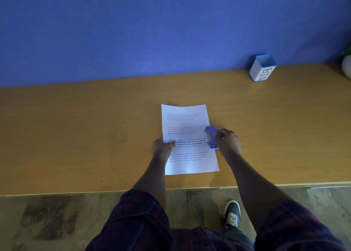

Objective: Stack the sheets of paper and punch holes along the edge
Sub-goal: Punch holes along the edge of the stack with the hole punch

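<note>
Now the right hand point(227, 142) grips the purple hole punch point(211, 136) on the paper stack's point(187, 136) long right edge; left hand point(163, 147) seemingly presses flat.

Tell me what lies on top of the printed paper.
The left hand presses its left edge; a purple hole punch, held by the right hand, sits over its right edge. Sheets underneath are hidden.

Dim bluish light, soft overall blur, wide-angle bending at the edges.
</note>
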Demonstrator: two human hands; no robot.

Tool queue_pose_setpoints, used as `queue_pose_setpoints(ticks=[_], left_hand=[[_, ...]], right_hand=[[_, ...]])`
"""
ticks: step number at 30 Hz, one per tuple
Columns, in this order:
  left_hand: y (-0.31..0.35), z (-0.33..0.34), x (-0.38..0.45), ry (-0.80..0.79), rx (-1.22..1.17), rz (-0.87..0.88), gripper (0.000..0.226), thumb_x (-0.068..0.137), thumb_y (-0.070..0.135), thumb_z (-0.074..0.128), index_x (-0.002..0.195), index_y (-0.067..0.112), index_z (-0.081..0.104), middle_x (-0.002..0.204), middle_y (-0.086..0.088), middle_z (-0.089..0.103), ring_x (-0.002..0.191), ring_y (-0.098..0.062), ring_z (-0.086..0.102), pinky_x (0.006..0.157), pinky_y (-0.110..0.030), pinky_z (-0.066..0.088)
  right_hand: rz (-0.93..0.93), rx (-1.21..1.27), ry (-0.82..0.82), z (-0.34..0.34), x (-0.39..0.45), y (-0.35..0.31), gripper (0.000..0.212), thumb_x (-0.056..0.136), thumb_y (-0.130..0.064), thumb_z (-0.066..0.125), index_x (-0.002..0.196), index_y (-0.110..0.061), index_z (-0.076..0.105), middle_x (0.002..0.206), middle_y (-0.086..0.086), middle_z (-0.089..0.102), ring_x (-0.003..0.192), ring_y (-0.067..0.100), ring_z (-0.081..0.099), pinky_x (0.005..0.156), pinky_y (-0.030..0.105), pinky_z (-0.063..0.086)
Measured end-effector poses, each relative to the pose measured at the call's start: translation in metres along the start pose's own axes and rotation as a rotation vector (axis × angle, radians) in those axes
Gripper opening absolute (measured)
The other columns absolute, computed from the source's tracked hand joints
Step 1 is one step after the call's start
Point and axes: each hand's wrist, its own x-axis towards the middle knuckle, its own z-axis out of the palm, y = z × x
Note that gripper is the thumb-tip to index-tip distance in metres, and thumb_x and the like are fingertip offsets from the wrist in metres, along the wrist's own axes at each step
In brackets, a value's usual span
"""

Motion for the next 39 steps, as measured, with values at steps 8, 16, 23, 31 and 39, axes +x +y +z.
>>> queue_pose_setpoints(ticks=[8,16,23,31,39], left_hand=[[-0.005,-0.002,0.001,-0.009,0.047,0.017,0.031,0.083,0.017,0.083,0.113,0.016,0.078,0.107,-0.003,0.079,0.099,-0.026,0.074,0.095,-0.042,0.060],[-0.007,-0.003,0.003,-0.014,0.099,0.017,0.028,0.083,0.020,0.084,0.110,0.017,0.079,0.105,-0.002,0.079,0.098,-0.025,0.074,0.093,-0.041,0.060],[-0.006,-0.006,0.004,-0.038,0.137,0.009,0.029,0.083,0.023,0.083,0.111,0.017,0.078,0.106,-0.002,0.079,0.098,-0.025,0.074,0.095,-0.042,0.060],[0.000,-0.012,0.009,-0.112,0.181,0.066,0.040,0.083,0.035,0.083,0.119,0.019,0.075,0.112,0.002,0.078,0.103,-0.024,0.073,0.097,-0.040,0.058],[0.002,-0.014,0.013,-0.066,0.260,0.138,0.030,0.091,0.037,0.073,0.114,0.018,0.076,0.105,-0.001,0.078,0.096,-0.023,0.071,0.079,-0.027,0.050]], right_hand=[[0.016,-0.010,0.066,0.003,-0.004,-0.002,0.024,0.096,-0.032,0.058,0.106,-0.017,0.073,0.100,0.008,0.075,0.092,0.032,0.065,0.069,0.033,0.048],[0.045,-0.057,0.064,0.001,-0.002,-0.005,0.026,0.094,-0.035,0.058,0.110,-0.021,0.073,0.102,0.008,0.076,0.096,0.035,0.065,0.070,0.031,0.043],[0.073,-0.048,0.022,-0.006,-0.001,-0.009,0.020,0.090,-0.035,0.062,0.096,-0.022,0.076,0.087,0.008,0.075,0.085,0.034,0.065,0.069,0.032,0.049],[0.095,-0.065,-0.105,-0.023,0.010,-0.016,0.017,0.082,-0.031,0.070,0.076,-0.015,0.074,0.077,0.008,0.074,0.078,0.032,0.069,0.070,0.038,0.058],[0.136,-0.107,-0.156,-0.026,0.017,-0.022,0.018,0.083,-0.030,0.070,0.079,-0.013,0.072,0.080,0.009,0.074,0.079,0.030,0.071,0.074,0.040,0.061]])
